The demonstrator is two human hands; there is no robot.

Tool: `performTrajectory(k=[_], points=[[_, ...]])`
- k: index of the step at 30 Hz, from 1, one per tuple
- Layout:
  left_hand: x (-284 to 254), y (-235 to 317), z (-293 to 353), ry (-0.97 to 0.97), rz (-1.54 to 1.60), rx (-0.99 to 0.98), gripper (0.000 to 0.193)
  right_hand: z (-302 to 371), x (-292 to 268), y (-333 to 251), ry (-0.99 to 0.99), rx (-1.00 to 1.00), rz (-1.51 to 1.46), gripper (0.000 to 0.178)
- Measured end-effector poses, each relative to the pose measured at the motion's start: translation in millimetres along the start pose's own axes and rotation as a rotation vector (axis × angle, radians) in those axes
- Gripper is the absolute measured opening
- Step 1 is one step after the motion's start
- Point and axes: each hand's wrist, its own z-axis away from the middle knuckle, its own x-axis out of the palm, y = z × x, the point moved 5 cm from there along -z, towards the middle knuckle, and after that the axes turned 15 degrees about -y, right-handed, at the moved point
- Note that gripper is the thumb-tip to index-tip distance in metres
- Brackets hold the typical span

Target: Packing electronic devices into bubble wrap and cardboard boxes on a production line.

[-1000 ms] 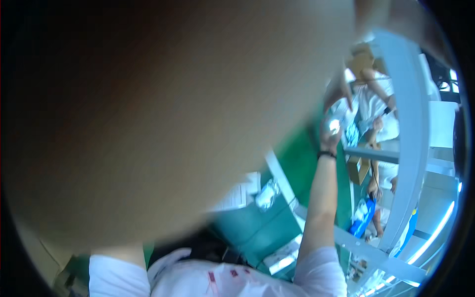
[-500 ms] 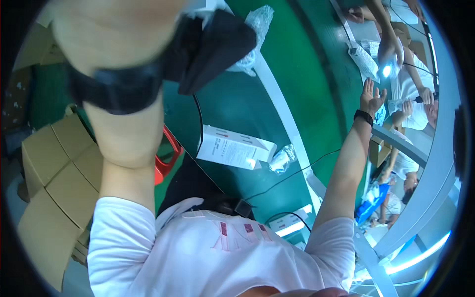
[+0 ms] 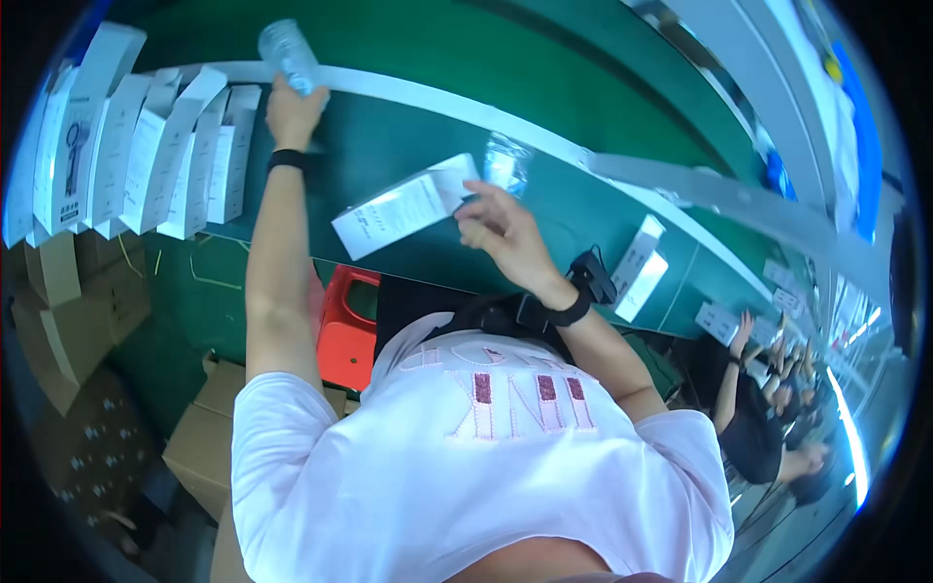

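Observation:
Ahead and to the left, my left hand (image 3: 294, 115) is closed around a clear plastic-wrapped bundle (image 3: 290, 53), roughly cylinder-shaped; its contents cannot be made out. A white printed box (image 3: 394, 216) lies on the green worktable (image 3: 374, 131), its flap end toward the right. Beside that end is my right hand (image 3: 505, 238), fingers apart and slightly bent, with the fingertips at the flap; whether they touch it I cannot tell. A second clear plastic-wrapped packet (image 3: 507, 165) rests just beyond this hand.
At the left, a row of white boxes (image 3: 146, 160) stands upright. Another white box (image 3: 639, 267) lies to the right. A red stool (image 3: 347, 335) and cardboard cartons (image 3: 206, 428) are below the table. A metal bar (image 3: 700, 185) crosses at right, where other people work farther off.
The view has swung left, bringing the upright boxes into sight. My left arm, close and blurred before, now reaches ahead with the bundle. My right hand has come from far right to the box.

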Motion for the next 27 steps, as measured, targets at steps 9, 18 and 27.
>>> performTrajectory(k=[9,18,27], points=[[0.0,66.4,235.7,-0.815,1.698,-0.111,0.065,220.0,-262.2,55.6,1.165,0.114,0.698,0.084],[87.7,114.6,398.8,-1.323,1.779,-0.204,0.076,140.4,-484.0,168.8,0.937,0.609,0.833,0.092],[58.4,140.5,395.6,-1.259,1.788,0.007,0.072,121.4,-245.5,129.2,0.620,0.405,0.904,0.066]])
